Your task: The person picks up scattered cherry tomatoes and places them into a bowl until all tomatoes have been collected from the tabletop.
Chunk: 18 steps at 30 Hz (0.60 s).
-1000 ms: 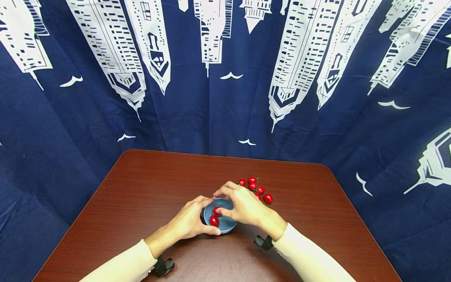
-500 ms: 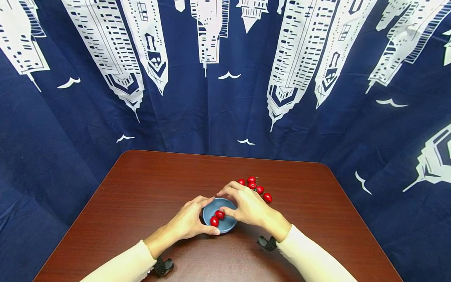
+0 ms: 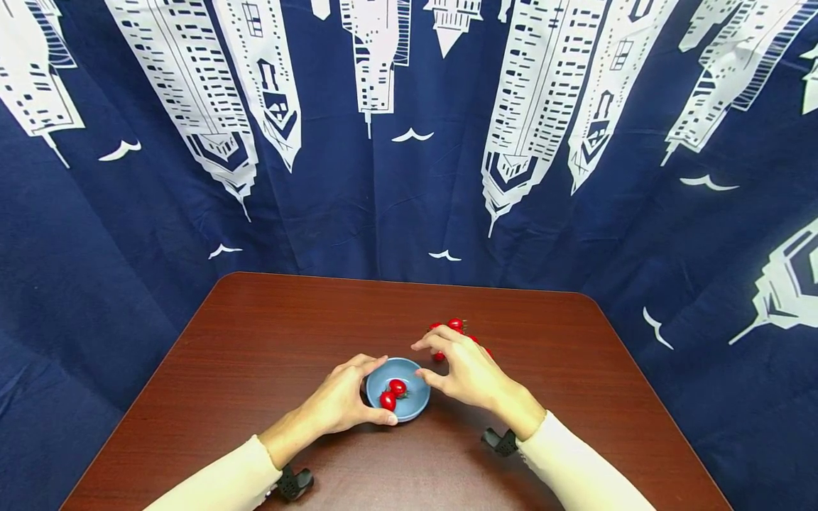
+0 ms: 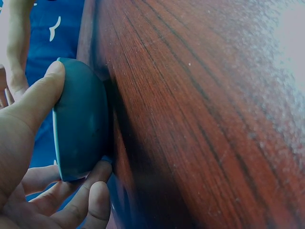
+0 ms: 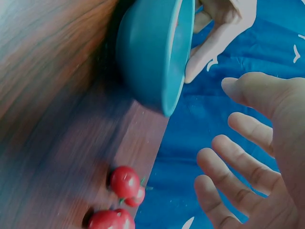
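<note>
My left hand grips a small blue bowl on the table, thumb at the near rim and fingers at the far side. The left wrist view shows the thumb on the rim of the bowl and fingertips against its wall. Inside lie two red cherry tomatoes, one nearer and one farther. Over the bowl's right edge hovers my right hand, fingers parted and holding nothing. Behind it is a group of loose cherry tomatoes, partly hidden by the hand; the right wrist view shows several tomatoes.
The brown wooden table carries the bowl and tomatoes. A dark blue cloth with white building prints hangs behind its far edge. Black wrist-worn devices sit under the left wrist and the right wrist.
My right hand has let go of a tomato in the bowl and moved right and up from it, toward the loose tomatoes. My left hand has kept its grip on the bowl.
</note>
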Each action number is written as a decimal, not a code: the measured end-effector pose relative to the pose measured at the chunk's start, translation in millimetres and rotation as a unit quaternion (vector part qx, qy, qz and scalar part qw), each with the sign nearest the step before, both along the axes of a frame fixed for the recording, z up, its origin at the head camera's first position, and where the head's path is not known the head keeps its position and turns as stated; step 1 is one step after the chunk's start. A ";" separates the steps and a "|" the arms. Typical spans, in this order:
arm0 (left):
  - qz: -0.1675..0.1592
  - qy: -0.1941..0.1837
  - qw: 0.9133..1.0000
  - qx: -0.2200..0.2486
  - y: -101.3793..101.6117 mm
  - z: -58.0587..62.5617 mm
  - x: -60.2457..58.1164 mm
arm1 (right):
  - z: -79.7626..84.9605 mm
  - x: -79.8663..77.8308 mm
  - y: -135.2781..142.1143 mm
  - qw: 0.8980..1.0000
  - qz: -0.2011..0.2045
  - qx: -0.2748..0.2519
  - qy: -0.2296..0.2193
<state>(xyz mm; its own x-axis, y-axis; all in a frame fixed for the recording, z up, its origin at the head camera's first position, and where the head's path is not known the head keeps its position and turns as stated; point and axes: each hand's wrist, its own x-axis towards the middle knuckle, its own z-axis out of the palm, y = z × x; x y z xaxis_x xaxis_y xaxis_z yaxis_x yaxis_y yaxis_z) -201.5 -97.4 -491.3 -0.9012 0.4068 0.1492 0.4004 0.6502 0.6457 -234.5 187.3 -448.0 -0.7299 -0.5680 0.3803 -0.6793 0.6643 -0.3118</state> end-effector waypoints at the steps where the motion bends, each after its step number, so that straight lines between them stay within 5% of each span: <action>1: 0.000 0.001 1.000 -0.001 0.0 0.0 0.0 | -0.5 -0.3 2.5 1.000 -0.004 -0.001 0.001; 18: 0.002 0.009 1.000 -0.002 -0.3 -1.7 -0.7 | -11.6 -8.2 51.0 0.998 -0.050 -0.030 -0.026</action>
